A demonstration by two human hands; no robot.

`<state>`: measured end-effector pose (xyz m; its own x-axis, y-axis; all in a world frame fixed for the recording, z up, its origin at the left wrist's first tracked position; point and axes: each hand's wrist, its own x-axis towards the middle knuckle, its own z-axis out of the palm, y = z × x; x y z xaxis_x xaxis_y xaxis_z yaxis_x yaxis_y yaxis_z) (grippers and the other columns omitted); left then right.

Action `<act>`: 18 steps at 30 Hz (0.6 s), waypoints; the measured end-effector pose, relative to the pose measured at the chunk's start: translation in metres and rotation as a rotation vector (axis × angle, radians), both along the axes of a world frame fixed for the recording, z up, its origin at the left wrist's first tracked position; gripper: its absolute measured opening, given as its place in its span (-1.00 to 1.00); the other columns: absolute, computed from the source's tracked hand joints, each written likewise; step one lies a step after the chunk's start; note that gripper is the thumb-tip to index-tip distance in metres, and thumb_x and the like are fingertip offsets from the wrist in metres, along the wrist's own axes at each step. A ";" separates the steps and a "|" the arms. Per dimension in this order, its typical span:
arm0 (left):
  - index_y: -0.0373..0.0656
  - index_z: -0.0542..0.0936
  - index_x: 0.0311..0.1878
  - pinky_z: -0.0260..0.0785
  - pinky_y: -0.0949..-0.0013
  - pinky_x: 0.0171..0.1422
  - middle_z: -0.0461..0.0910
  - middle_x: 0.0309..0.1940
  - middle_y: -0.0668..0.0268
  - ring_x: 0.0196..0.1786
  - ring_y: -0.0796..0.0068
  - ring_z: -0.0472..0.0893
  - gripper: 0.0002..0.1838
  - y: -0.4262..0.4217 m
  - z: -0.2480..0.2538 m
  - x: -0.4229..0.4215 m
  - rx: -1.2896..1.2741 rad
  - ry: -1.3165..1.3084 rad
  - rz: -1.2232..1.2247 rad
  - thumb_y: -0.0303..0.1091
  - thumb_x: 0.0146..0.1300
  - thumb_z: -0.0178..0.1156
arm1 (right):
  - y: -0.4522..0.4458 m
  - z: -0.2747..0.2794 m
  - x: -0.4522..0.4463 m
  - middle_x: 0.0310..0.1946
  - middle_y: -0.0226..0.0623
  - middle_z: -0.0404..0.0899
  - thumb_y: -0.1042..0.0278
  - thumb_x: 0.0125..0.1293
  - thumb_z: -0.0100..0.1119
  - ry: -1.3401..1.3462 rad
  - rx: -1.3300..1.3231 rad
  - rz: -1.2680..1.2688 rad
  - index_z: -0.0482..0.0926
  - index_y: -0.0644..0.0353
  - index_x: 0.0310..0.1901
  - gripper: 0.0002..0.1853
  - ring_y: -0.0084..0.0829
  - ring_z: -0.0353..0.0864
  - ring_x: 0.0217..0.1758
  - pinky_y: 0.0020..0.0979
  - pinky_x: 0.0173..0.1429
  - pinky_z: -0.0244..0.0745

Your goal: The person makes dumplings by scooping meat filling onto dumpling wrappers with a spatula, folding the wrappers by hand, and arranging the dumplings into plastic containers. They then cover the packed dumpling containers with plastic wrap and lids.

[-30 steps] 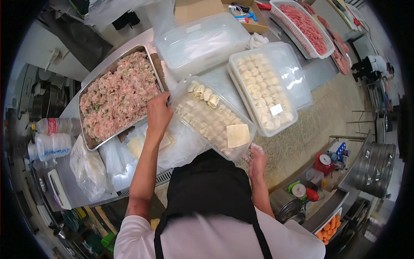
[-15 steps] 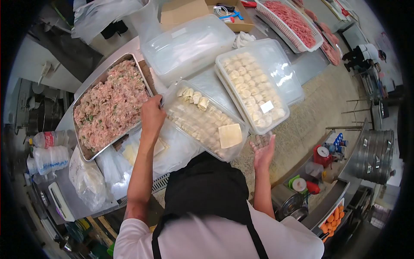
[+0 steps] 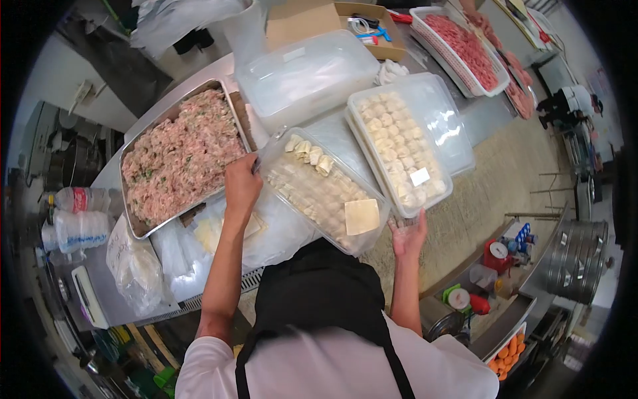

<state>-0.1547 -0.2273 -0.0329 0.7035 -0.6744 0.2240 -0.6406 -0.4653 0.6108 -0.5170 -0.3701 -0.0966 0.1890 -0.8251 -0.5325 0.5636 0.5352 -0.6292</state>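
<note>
1. The front box (image 3: 290, 193) is lying just before the person's apron, at the table's edge. Four dumplings (image 3: 310, 155) are resting on its translucent top, near the end by the left hand, and one square wrapper (image 3: 362, 217) is lying flat at the other end.
2. The dumplings and the wrapper are keeping the same places as a second ago, so I am judging that this row is not growing just now.
3. The right hand (image 3: 409, 236) is showing the change: its fingers were bent by the box's corner, and now the palm is turning upward and the fingers are spreading. The grip is wide. Whether something thin is lying on it, I cannot tell.
4. The left hand (image 3: 243, 183) is closing its fingers narrowly around a small dark thing (image 3: 256, 163), between the box and the meat tray (image 3: 129, 207). Whether it is touching the tray's rim, I cannot tell.
5. So the left hand seems to be staying near the filling (image 3: 184, 158), while the right is waiting, in my judgement, as a support.
6. Further out, a second box (image 3: 399, 149) of dumplings is standing beside the front one.
</note>
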 end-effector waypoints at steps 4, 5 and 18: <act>-0.30 0.57 -0.35 0.38 -0.06 -0.16 0.58 -0.39 -0.13 -0.23 -0.22 0.59 -0.84 0.002 -0.004 0.001 -0.011 -0.010 -0.017 -0.65 -0.04 0.09 | -0.005 -0.015 -0.009 0.48 -0.25 0.21 -0.02 0.44 0.15 0.030 -0.081 -0.002 0.15 0.15 0.50 -0.26 -0.09 0.22 0.50 0.20 0.47 0.15; -0.30 0.57 -0.35 0.38 -0.06 -0.16 0.58 -0.39 -0.13 -0.23 -0.22 0.59 -0.84 0.001 -0.005 0.000 -0.010 -0.014 -0.001 -0.65 -0.04 0.09 | -0.006 -0.017 -0.012 0.47 -0.23 0.24 0.00 0.44 0.16 0.053 -0.111 -0.008 0.17 0.17 0.49 -0.27 -0.10 0.24 0.49 0.19 0.48 0.15; -0.31 0.61 -0.35 0.41 0.05 -0.24 0.60 -0.47 -0.07 -0.37 -0.07 0.62 -0.86 -0.026 0.001 -0.029 -0.260 0.247 -0.114 -0.41 0.14 0.23 | -0.032 -0.021 -0.035 0.56 -0.11 0.06 -0.13 0.38 0.17 0.026 -0.077 0.126 0.04 0.06 0.56 -0.14 -0.01 0.01 0.62 0.21 0.60 -0.03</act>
<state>-0.1833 -0.2530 -0.0319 0.6811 -0.6945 0.2316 -0.4983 -0.2080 0.8417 -0.5518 -0.4019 -0.1175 0.2804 -0.8341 -0.4750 0.4782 0.5504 -0.6844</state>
